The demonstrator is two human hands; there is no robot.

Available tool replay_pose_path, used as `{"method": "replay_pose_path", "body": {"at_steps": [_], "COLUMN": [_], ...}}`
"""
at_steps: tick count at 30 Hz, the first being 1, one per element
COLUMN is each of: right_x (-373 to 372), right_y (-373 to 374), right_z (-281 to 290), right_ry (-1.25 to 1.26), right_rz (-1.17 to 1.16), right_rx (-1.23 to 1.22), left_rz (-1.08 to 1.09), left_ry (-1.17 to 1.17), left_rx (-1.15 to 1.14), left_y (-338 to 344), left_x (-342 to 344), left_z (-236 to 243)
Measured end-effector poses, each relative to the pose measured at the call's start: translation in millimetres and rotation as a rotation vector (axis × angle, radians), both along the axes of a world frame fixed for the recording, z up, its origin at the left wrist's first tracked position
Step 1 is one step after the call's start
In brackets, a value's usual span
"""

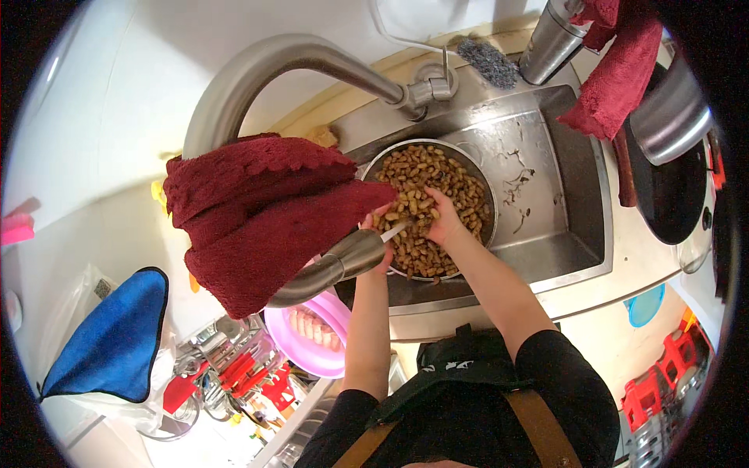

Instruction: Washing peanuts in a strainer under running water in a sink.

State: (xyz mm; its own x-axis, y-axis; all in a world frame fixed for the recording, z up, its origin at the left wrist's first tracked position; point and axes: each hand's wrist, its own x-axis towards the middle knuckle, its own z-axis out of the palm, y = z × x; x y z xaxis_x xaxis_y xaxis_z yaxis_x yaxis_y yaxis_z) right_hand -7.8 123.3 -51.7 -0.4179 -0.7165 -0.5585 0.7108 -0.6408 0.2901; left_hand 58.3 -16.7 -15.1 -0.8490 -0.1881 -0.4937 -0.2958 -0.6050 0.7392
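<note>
A round metal pot (495, 204) full of unshelled peanuts (464, 181) stands in the left part of the steel sink (519, 129). My right hand (445, 221) is cupped around a heap of peanuts over the middle of the pot. On the heap's other side my left hand (382, 222) cups it too, partly hidden by the faucet spout (347, 260) and a dark red towel (265, 210) draped over the faucet. A thin stream of water (396, 230) runs from the spout onto the peanuts between my hands.
A grey scrubber (488, 64) and a steel cylinder (550, 43) stand behind the sink. Another red towel (620, 74) and a black pan (671, 179) are at right. Lower left are a pink basin (331, 312), a blue cloth (113, 339) and a cluttered utensil drawer (242, 374).
</note>
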Motion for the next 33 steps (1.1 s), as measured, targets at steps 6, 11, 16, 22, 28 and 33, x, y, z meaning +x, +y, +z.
{"method": "replay_pose_path", "body": {"at_steps": [6,11,16,22,28,33], "right_x": [2,13,27,32,11,55], "right_y": [19,-6,-44,-44,-26,-56], "right_z": [5,24,51,53,42,66], "right_ry": [0.044,0.1,0.809,1.034,0.837,1.094], "right_rz": [-0.049,0.05,0.225,0.282,0.484,0.078], "right_rx": [0.036,0.421,1.182,1.359,1.217,1.443], "left_rz": [0.003,0.178,0.271,0.215,0.161,0.205], "left_ry": [-0.127,-0.143,-0.232,-0.075,-0.234,-0.111], "left_rx": [0.13,-0.025,-0.038,0.035,-0.011,0.348], "left_y": [32,41,43,37,49,-6], "left_x": [-17,-23,-23,-24,-21,2], "left_z": [33,20,13,14,5,-57]}}
